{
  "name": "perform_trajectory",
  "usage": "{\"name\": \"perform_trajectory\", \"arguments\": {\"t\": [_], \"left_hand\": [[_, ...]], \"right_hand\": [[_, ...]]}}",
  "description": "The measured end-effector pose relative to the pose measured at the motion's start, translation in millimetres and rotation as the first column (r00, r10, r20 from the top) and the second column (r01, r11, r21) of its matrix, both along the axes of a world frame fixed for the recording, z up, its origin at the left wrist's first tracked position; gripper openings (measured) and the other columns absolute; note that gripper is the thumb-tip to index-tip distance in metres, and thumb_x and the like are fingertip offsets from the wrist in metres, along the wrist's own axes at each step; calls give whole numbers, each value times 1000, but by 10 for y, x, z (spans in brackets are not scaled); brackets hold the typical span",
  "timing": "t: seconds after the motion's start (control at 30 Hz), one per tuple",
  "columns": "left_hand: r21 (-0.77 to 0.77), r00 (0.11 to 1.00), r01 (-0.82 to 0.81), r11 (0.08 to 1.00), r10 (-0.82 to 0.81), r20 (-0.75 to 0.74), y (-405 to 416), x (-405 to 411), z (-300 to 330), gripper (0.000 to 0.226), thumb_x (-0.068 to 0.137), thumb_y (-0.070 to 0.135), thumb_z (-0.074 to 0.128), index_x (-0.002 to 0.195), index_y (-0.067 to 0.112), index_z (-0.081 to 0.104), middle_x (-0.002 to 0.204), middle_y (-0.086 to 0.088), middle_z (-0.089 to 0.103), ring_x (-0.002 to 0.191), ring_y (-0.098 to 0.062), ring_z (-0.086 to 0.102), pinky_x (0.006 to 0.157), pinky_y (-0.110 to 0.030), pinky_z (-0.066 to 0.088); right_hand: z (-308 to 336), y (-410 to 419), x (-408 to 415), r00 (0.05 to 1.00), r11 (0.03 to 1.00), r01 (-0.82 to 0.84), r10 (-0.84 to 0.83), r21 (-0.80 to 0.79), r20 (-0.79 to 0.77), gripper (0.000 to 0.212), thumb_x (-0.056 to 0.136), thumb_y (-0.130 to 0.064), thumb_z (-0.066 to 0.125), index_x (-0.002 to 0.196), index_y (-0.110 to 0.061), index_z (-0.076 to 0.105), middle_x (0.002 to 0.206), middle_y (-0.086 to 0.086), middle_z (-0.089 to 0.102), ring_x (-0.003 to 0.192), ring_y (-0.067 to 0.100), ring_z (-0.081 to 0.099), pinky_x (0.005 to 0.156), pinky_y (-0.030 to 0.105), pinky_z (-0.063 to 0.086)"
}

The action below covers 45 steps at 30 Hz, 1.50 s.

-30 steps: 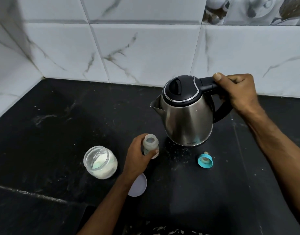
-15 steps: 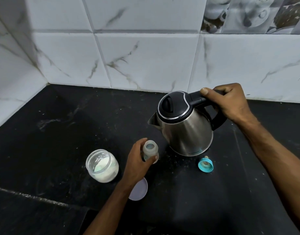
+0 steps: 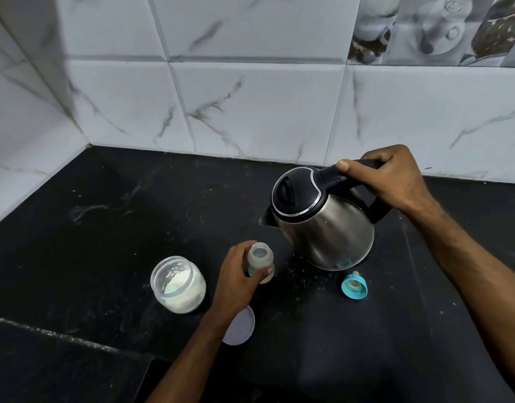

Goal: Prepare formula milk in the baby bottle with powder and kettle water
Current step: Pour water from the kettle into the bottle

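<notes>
A small translucent baby bottle (image 3: 260, 257) stands open-mouthed on the black counter (image 3: 105, 228), and my left hand (image 3: 235, 279) grips its body. To its right a steel kettle (image 3: 323, 225) with a black lid is tilted, spout toward the bottle. My right hand (image 3: 393, 177) holds the kettle's black handle. Whether the kettle's base touches the counter I cannot tell. A glass jar (image 3: 177, 285) of white powder stands open to the left of the bottle. The bottle's teal ring with teat (image 3: 354, 288) lies right of the bottle, in front of the kettle.
A round pale lid (image 3: 241, 328) lies on the counter, partly under my left forearm. White marble-look tiles (image 3: 250, 106) form the back and left walls. Powder specks dot the counter near the kettle. A seam runs across the counter at front left.
The kettle has tipped further, its spout leaning down toward the bottle. My head has drawn back, so everything sits lower in view. My left hand still holds the bottle in place.
</notes>
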<state>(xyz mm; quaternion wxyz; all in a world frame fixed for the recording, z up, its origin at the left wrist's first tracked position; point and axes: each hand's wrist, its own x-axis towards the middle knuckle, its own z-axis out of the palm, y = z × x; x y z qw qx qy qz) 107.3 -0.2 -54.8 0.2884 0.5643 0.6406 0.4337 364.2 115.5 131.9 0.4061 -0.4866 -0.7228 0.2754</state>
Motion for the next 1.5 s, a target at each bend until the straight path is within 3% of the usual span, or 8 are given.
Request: {"name": "perform_trajectory", "arguments": {"t": [0.23,0.4,0.6,0.7,1.07,1.5], "left_hand": [[-12,1000,-2,1000,3,31,1,5,-29,55,78,28,81,126,24,55,122,9,57,114,-8,57,98,-33,51],[-21,999,-2,1000,2,44,4,6,-30,54,78,27,81,126,24,56,121,9,58,114,-8,58,99,-36,51],[-20,999,-2,1000,3,44,-1,2,-23,55,77,28,82,125,26,56,121,11,58,113,-7,58,97,-33,51],[-21,999,2,1000,-1,38,-1,3,-16,54,77,28,82,125,26,56,120,11,58,113,-6,57,96,-29,51],[-18,1000,3,1000,-2,24,1,13,-1,53,78,28,81,124,28,56,119,13,58,111,-2,56,89,-14,45],[-37,1000,8,999,-8,6,28,-4,-21,54,77,30,81,125,29,55,121,14,57,113,-4,56,96,-26,49]], "right_hand": [[9,12,-27,999,1000,-4,4,-3,53,84,61,-72,70,58,10,49,51,12,35,48,17,31,52,30,25],[24,16,-56,996,1000,-18,16,21,88,87,59,-74,70,56,8,42,52,8,27,50,16,25,52,31,19],[27,18,-80,990,998,-43,37,42,136,86,60,-74,69,53,5,37,51,9,25,50,16,24,51,31,19],[23,10,-85,987,997,-51,42,53,152,81,61,-75,68,49,-1,36,46,1,25,47,13,23,47,28,19],[24,28,-116,978,997,-55,43,54,206,84,57,-79,66,53,2,48,45,0,31,44,10,26,46,26,21],[32,28,-159,969,995,-79,60,68,241,85,57,-81,66,51,1,45,45,0,29,45,11,25,50,29,22]]}}
